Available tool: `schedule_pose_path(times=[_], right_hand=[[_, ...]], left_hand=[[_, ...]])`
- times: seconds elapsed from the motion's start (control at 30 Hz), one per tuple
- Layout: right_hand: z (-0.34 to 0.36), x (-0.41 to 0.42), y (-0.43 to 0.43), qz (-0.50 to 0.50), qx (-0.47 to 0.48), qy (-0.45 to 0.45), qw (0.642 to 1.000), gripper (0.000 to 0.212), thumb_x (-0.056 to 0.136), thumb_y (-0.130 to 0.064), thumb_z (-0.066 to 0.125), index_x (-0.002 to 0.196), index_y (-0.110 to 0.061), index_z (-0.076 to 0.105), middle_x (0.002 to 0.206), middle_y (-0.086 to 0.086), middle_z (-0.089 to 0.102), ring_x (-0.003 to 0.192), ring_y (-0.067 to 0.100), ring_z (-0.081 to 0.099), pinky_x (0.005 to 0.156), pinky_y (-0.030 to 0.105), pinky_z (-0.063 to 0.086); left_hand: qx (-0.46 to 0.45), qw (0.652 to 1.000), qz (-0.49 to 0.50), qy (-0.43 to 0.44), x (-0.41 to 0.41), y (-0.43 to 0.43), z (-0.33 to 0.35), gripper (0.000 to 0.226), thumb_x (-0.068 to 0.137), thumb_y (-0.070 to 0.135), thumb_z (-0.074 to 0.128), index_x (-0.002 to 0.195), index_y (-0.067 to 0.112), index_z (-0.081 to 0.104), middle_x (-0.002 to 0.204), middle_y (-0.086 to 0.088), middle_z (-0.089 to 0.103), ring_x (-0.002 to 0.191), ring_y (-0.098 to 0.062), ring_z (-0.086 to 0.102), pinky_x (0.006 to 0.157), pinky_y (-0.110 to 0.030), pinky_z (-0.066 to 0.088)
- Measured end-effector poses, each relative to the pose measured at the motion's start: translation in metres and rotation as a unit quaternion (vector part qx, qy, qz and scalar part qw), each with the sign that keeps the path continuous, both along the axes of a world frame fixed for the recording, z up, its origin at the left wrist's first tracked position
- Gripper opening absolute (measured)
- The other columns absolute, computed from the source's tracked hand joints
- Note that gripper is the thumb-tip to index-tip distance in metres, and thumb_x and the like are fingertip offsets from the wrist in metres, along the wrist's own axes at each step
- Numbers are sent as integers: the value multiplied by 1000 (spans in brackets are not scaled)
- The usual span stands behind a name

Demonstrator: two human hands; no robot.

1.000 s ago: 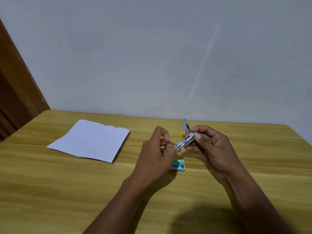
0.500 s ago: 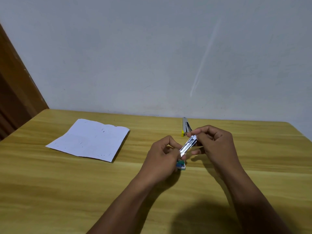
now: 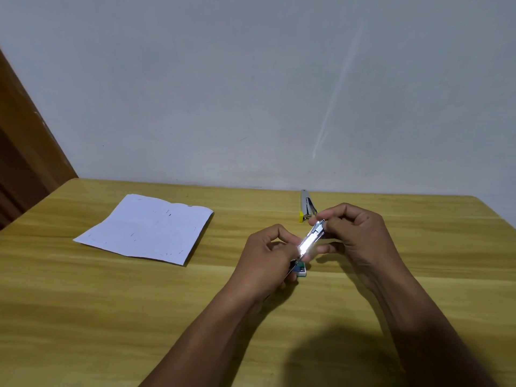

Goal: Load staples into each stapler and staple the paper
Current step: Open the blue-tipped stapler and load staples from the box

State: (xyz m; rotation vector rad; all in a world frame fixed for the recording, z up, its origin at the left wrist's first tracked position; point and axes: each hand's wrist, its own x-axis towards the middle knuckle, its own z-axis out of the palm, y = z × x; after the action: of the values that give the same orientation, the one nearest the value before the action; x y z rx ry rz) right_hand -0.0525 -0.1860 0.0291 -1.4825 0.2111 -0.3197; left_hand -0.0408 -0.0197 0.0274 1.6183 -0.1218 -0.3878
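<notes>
Being held above the table between both hands, a metal stapler is being tilted more steeply than a second ago, its near end now being lowered into the left hand, which is clamped on it; the right hand is pinching the far end. Loading is judged as under way. A staple box lies beneath, a second stapler behind, the paper well apart
</notes>
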Motion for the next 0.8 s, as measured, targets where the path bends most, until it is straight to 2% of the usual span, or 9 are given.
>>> schedule_pose_path(times=[0.17, 0.3, 0.47, 0.57, 0.67, 0.8], right_hand=[[-3, 0, 3, -1, -19, -3, 1000, 12, 83, 8, 68, 82, -4, 71, 91, 16, 77, 68, 22, 71, 54, 34, 59], [-5, 0, 7, 5, -32, 3, 999, 17, 81, 13, 65, 91, -1, 69, 98, 16, 75, 68, 19, 72, 56, 34, 61], [-4, 0, 10, 10, -38, 12, 999, 24, 81, 15, 62, 97, -1, 68, 101, 11, 75, 61, 19, 70, 58, 37, 58], [-4, 1, 9, 10, -33, 6, 999, 21, 83, 12, 63, 96, -3, 68, 101, 13, 76, 66, 22, 68, 59, 38, 56], [-5, 2, 5, 2, -36, 3, 999, 13, 88, 2, 62, 93, -7, 70, 96, 11, 78, 71, 29, 65, 63, 43, 52], [-5, 2, 5, -2, -45, -7, 999, 13, 86, 6, 66, 89, -6, 70, 95, 14, 77, 75, 23, 69, 57, 32, 55]], left_hand=[[-22, 999, 20, 27, -1, -1, 1, 8, 92, 3, 60, 92, 2, 68, 80, -14, 77, 50, -22, 52, 46, -23, 36], [-30, 998, 33, 33, -2, -1, 1, 8, 92, 4, 60, 93, 2, 68, 72, -10, 76, 49, -20, 52, 46, -24, 35], [-25, 999, 48, -6, -4, -2, 2, 9, 92, -1, 60, 94, -3, 68, 69, -10, 72, 42, -4, 58, 39, -15, 39], [-26, 998, 49, -24, -4, -2, 2, 9, 93, -3, 59, 95, -5, 67, 66, -7, 69, 40, -1, 56, 37, -13, 38], [10, 997, 52, -61, -1, -2, -4, 10, 92, 1, 61, 89, 4, 70, 61, 4, 70, 44, 1, 57, 42, -15, 40], [39, 993, 58, -95, 1, -4, -14, 16, 90, 6, 64, 80, 15, 73, 62, 7, 69, 55, -5, 61, 54, -27, 49]])
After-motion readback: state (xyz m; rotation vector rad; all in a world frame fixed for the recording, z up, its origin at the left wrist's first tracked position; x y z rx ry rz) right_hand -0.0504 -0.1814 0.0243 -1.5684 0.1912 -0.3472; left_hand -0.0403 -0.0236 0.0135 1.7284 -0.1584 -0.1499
